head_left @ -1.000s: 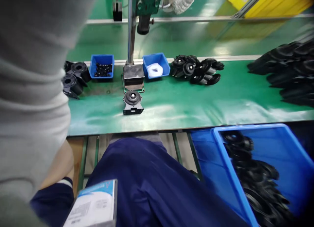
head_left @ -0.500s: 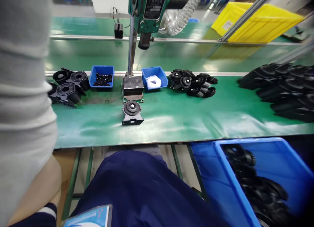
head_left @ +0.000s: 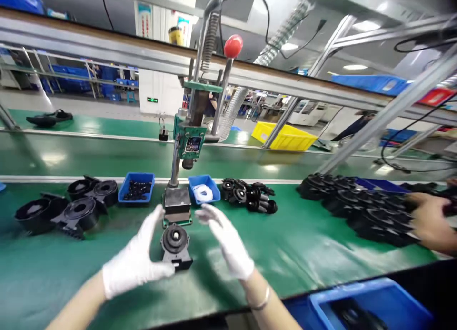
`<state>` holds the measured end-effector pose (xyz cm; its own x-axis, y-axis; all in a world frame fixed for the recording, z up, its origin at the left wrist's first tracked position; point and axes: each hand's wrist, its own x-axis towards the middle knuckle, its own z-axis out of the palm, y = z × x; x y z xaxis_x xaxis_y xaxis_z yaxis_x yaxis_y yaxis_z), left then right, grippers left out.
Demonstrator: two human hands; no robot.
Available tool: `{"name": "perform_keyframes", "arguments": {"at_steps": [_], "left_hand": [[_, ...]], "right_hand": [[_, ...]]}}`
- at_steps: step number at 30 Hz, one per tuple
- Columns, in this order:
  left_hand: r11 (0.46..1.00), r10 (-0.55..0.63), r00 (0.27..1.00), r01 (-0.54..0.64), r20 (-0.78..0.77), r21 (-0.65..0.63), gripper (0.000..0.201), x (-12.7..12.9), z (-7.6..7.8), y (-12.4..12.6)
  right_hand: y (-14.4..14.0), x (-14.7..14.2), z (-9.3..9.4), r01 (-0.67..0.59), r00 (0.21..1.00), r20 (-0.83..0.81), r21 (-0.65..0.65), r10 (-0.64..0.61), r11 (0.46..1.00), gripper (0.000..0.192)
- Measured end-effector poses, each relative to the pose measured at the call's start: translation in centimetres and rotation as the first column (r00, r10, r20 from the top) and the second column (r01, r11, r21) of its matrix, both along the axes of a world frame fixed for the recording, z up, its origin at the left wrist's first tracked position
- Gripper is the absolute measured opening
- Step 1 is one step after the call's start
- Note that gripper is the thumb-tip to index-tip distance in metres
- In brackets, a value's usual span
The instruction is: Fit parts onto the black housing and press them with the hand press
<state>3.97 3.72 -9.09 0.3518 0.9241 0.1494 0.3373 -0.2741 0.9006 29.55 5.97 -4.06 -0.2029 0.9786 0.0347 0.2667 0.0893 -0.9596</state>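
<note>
Both gloved hands were closing on the black round part (head_left: pixel 175 246) just below the middle of the frame, on the green table (head_left: pixel 303 244). The left hand (head_left: pixel 137 261) was spread wide, its thumb touching the part's base at the lower left; the right hand (head_left: pixel 224 239) hovered open just to the right, holding nothing. A sound grip here would probably take the part by its square base from both sides, keeping fingers off the pale centre (a small cap or bearing, too blurred to tell). The part looked like a domed black disc on a flat bracket, sitting upright. It lay just in front of the press (head_left: pixel 185 144), whose base block stood between two small blue bins (head_left: pixel 135 189).
</note>
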Motion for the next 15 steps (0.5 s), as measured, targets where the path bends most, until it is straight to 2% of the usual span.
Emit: {"name": "perform_keyframes", "arguments": {"at_steps": [2,3,5,8,10,11,13,15], "left_hand": [[0.996,-0.018,0.999,0.021,0.034,-0.087,0.119,2.3,-3.3,0.9],[0.994,-0.005,0.997,0.013,0.081,-0.104,0.115,3.4,-4.3,1.1],[0.990,0.040,0.985,-0.016,0.166,-0.140,0.108,5.0,-4.9,1.2],[0.981,0.073,0.971,-0.028,0.227,-0.193,0.107,6.4,-4.2,1.2],[0.970,0.076,0.967,-0.015,0.242,-0.243,0.110,6.7,-3.8,1.2],[0.964,0.078,0.966,-0.010,0.245,-0.267,0.111,6.8,-3.8,1.1],[0.958,0.091,0.964,-0.016,0.251,-0.286,0.111,7.2,-4.2,0.9],[0.963,0.144,0.957,-0.076,0.252,-0.260,0.109,7.8,-5.2,0.8]], "right_hand": [[0.2,-1.8,-3.2,-0.085,0.996,-0.053,-0.143,0.078,0.986,0.079],[0.2,-2.6,-4.6,-0.131,0.991,-0.058,-0.167,0.123,0.977,0.081],[0.2,-3.7,-6.6,-0.159,0.987,-0.001,-0.148,0.161,0.976,0.078],[0.4,-3.4,-7.3,-0.109,0.984,0.134,-0.038,0.113,0.993,0.069],[0.5,-1.8,-7.4,-0.044,0.989,0.143,0.013,0.042,0.999,0.066],[0.5,-0.9,-7.4,0.030,0.994,0.104,0.012,-0.031,0.999,0.066],[0.2,0.7,-7.6,0.226,0.974,-0.002,-0.043,-0.226,0.973,0.073],[-0.3,1.3,-7.7,0.332,0.943,-0.004,-0.055,-0.333,0.942,0.071]]}}
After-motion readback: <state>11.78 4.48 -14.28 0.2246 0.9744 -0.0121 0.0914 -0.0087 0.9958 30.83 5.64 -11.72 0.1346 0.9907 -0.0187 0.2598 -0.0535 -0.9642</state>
